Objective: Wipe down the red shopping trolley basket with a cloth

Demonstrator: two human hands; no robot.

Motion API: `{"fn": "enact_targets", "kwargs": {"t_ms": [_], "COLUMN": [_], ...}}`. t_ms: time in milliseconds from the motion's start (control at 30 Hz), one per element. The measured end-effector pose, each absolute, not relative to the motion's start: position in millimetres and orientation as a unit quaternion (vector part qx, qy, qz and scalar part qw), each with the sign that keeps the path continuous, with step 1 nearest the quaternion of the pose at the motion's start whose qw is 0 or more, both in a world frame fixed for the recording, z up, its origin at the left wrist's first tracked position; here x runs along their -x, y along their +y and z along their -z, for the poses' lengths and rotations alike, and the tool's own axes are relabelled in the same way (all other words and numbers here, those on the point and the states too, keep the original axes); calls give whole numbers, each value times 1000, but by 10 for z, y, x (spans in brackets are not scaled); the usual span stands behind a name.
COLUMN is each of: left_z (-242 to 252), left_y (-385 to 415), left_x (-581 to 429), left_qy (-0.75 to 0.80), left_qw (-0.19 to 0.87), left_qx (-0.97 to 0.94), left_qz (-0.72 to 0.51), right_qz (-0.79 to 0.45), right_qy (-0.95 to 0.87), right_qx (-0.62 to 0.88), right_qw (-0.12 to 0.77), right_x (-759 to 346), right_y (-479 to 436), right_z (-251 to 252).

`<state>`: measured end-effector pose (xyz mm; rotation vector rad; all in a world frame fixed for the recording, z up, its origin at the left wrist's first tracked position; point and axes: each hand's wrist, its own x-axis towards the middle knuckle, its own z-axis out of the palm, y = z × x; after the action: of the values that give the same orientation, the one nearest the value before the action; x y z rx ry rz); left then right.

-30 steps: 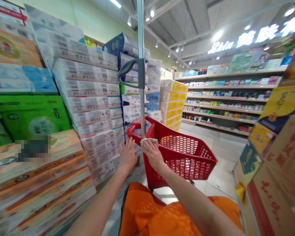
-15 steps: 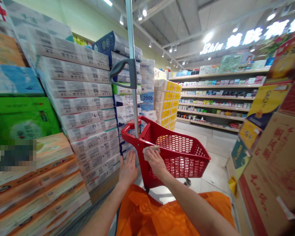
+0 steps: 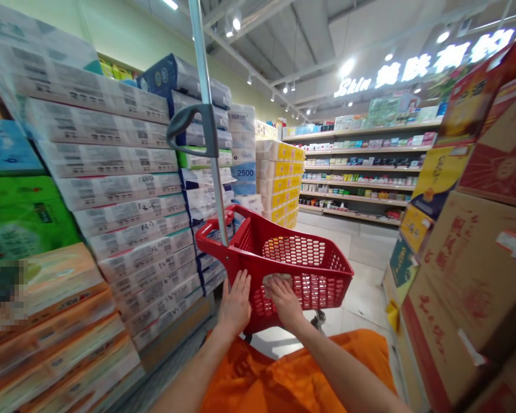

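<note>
A red plastic shopping basket (image 3: 309, 261) on wheels stands in the aisle in front of me, with a grey metal pole and handle (image 3: 206, 120) rising from its near end. My left hand (image 3: 235, 304) lies flat with fingers stretched against the basket's near wall. My right hand (image 3: 286, 298) presses a small pale cloth (image 3: 275, 279) against the same red wall, just right of the left hand. My orange clothing fills the bottom of the view.
Tall stacks of tissue and paper packs (image 3: 112, 189) line the left side close to the basket. Cardboard boxes (image 3: 468, 258) stand at the right. Shelves of goods (image 3: 361, 166) run along the back. Grey floor tiles (image 3: 365, 287) show beyond the basket.
My right hand with the cloth has moved down from the basket's rim by the pole onto its near wall. My left hand has shifted from beside the basket onto it.
</note>
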<state>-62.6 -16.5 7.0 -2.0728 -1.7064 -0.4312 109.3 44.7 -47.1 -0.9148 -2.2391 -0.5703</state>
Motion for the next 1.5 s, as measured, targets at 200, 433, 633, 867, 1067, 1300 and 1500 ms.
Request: {"fn": "enact_targets", "kwargs": {"t_ms": [200, 433, 633, 867, 1067, 1300, 1500], "left_z": [-32, -29, -12, -21, -16, -61, -55], "left_y": [-72, -49, 0, 14, 41, 53, 97], "left_x": [414, 96, -35, -180, -251, -404, -476], "left_qy": [-589, -546, -525, -520, -511, -502, -490], "left_qw": [205, 199, 196, 181, 177, 153, 138], "left_qx": [769, 806, 822, 829, 836, 847, 856], "left_qz": [140, 113, 99, 99, 94, 80, 87], "right_qz": [233, 240, 256, 251, 262, 260, 282], "right_qy": [-818, -798, -765, -773, -756, -750, -705], "right_qx": [376, 423, 447, 462, 479, 496, 532], "right_qw": [367, 356, 387, 355, 361, 351, 374], "right_x": [-1385, -1787, -1923, -2088, -2331, -2556, -2805], "right_y": [380, 411, 404, 453, 412, 430, 405], "right_z": [514, 820, 640, 721, 703, 844, 785]}}
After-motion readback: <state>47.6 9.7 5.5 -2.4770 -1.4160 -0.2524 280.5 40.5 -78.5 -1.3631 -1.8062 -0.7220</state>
